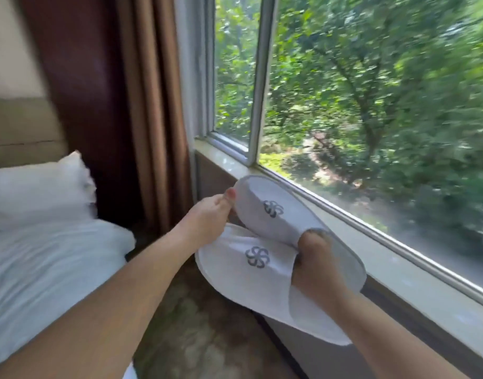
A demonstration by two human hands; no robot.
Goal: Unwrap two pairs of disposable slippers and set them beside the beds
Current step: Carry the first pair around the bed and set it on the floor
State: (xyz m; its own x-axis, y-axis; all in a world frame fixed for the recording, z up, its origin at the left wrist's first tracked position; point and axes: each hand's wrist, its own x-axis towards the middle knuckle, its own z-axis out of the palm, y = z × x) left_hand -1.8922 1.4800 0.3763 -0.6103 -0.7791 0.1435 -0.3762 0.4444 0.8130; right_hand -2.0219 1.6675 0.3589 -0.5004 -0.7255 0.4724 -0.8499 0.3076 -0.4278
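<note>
Two white disposable slippers with a grey flower logo are held in the air between the bed and the window. The upper slipper (278, 212) lies across the lower slipper (251, 277). My left hand (210, 220) pinches the toe end of the upper slipper between thumb and fingers. My right hand (314, 266) has its fingers pushed inside the upper slipper's opening, with the lower slipper pressed beneath it. No wrapper is visible on either slipper.
A bed (43, 258) with white sheets and a pillow (35, 190) is at the left. Brown curtains (142, 105) hang behind. A window sill (393, 269) runs along the right under a large window. Patterned carpet (196, 329) lies between bed and wall.
</note>
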